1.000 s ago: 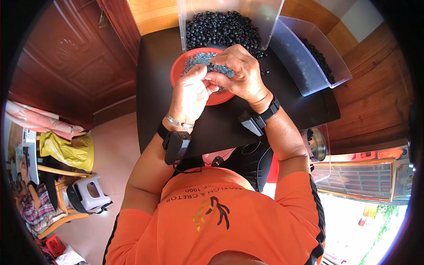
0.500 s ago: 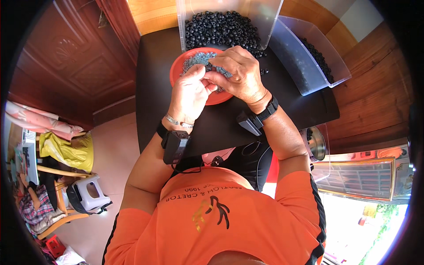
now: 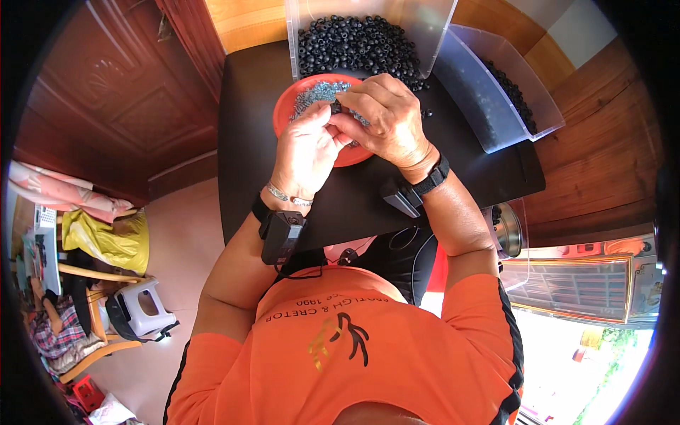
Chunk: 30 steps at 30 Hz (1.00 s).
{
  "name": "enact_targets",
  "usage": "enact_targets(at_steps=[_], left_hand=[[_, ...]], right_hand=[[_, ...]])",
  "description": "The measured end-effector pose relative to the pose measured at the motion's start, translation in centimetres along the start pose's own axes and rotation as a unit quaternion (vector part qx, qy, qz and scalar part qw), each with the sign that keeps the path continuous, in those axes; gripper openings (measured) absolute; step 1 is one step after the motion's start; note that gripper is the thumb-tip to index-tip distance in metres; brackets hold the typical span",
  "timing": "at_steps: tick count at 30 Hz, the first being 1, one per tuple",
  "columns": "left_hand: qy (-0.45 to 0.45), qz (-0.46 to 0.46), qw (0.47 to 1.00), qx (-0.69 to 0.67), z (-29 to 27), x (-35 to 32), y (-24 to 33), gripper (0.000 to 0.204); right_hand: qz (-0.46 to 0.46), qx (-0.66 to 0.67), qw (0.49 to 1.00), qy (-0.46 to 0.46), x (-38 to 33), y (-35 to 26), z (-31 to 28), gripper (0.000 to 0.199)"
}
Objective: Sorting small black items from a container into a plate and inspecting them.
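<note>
My left hand [image 3: 304, 152] and my right hand [image 3: 386, 120] meet over an orange-red plate [image 3: 282, 106]. Between their fingertips sits a small black round part [image 3: 336, 107], mostly covered by the fingers. My left thumb and fingers pinch it from the left, while the right fingers curl over it from above. Small silvery metal pieces [image 3: 319, 93], which look like screws, are heaped on the plate beneath. Behind the plate, a clear plastic bin [image 3: 443, 32] holds a pile of black round parts [image 3: 354, 46] with holes.
A second translucent bin [image 3: 460, 85] with black parts stands at the right of the dark table [image 3: 248, 142]. A few loose black parts [image 3: 427, 113] lie beside my right hand. On the left are a grey-white stool [image 3: 145, 308] and a person in a plaid garment [image 3: 57, 333].
Both hands stay over the plate with only slight finger movement. The black part shows a little more between the fingertips now.
</note>
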<state>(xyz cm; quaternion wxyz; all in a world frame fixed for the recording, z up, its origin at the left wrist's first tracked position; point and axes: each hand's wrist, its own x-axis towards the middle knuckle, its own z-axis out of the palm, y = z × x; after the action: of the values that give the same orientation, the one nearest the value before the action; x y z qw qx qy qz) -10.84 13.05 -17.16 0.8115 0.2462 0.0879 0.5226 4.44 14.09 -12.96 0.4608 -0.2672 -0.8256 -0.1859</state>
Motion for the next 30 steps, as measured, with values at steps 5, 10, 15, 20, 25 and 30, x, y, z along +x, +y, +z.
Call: enact_targets(at_steps=[5, 10, 15, 20, 25, 30], left_hand=[[0.001, 0.001, 1.0, 0.019, -0.1, -0.2, 0.1, 0.016], [0.018, -0.006, 1.0, 0.025, -0.6, -0.3, -0.1, 0.016], [0.008, -0.006, 0.999, 0.036, -0.7, -0.5, 0.0, 0.018], [0.08, -0.001, 0.997, -0.018, -0.4, -0.3, -0.3, 0.017], [0.048, -0.001, 0.999, 0.025, 0.1, -0.3, -0.2, 0.015], [0.032, -0.007, 0.998, 0.044, -0.3, -0.4, -0.2, 0.016]], right_hand=[[-0.009, -0.033, 0.999, -0.03, 0.0, -0.2, -0.1, 0.031], [-0.015, -0.032, 0.999, -0.041, -0.2, -0.1, -0.1, 0.029], [-0.011, -0.026, 0.998, -0.053, -0.3, -0.1, 0.0, 0.027], [-0.009, -0.016, 0.997, -0.069, -0.2, -0.3, 0.1, 0.028], [0.033, 0.021, 0.997, -0.067, -0.2, 0.0, 0.1, 0.029], [0.055, 0.081, 0.993, -0.068, -0.4, 0.5, 0.2, 0.029]])
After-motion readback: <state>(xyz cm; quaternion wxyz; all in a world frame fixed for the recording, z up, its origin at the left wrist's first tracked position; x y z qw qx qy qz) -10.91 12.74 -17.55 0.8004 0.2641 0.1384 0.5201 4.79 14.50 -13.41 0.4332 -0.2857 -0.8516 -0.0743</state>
